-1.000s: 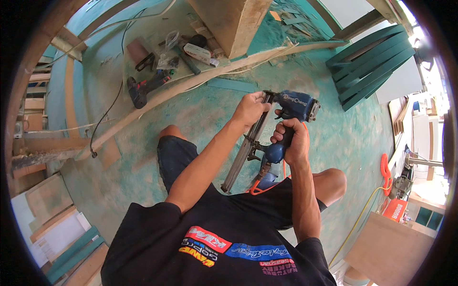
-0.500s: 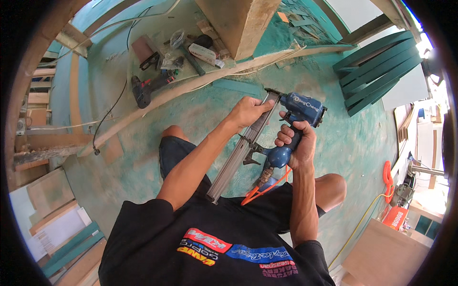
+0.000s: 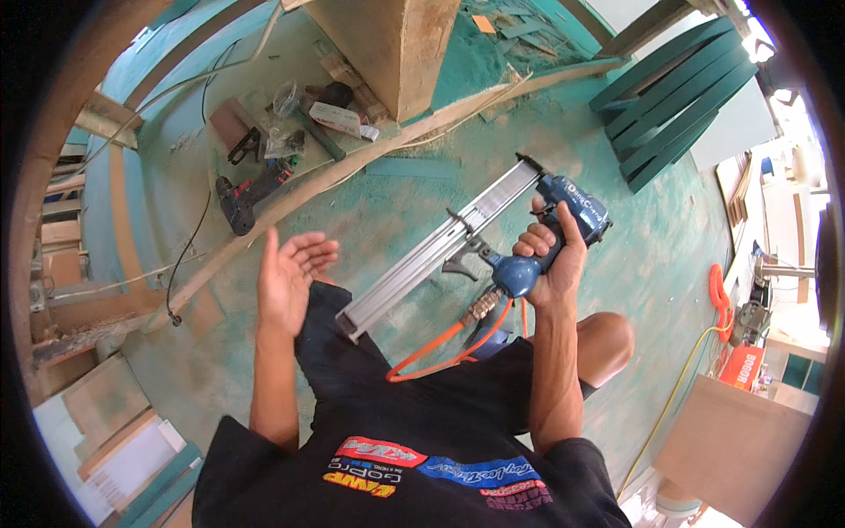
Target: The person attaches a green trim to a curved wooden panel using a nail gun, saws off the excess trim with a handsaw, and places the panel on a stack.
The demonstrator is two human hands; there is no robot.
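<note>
Nearest to me: black shirt [image 3: 414, 466] with coloured print along the lower edge, dark shorts [image 3: 352, 370] above it, one bare knee [image 3: 603, 343] off to the right. Right hand [image 3: 550, 255] has its grip wrapped tight round the handle of a blue pneumatic nail gun [image 3: 563, 216], fingers fully closed on it. Gun is up off the floor, in front of the lap, tilted; its long silver magazine [image 3: 440, 251] runs down-left from the nose toward the shorts. Orange air hose [image 3: 440, 348] plugs into the brass fitting at the handle base and loops across the lap. Left hand [image 3: 286, 277] is free, grip wide, palm showing, fingers spread, touching nothing, just left of the magazine's lower end. Beyond the hands: green dusty floor [image 3: 422, 189]. A long pale wooden strip [image 3: 290, 198] curves across it from lower left to upper right. Past the strip, a black cordless drill [image 3: 242, 198] lies on the floor, with small clutter, a white box [image 3: 339, 119] and plastic bags near it. Further up, a big wooden post [image 3: 396, 44]. Far right: stack of curved green panels [image 3: 678, 97] leaning together, orange hose coil [image 3: 717, 295] and a yellow cable [image 3: 669, 405] at the edge.
</note>
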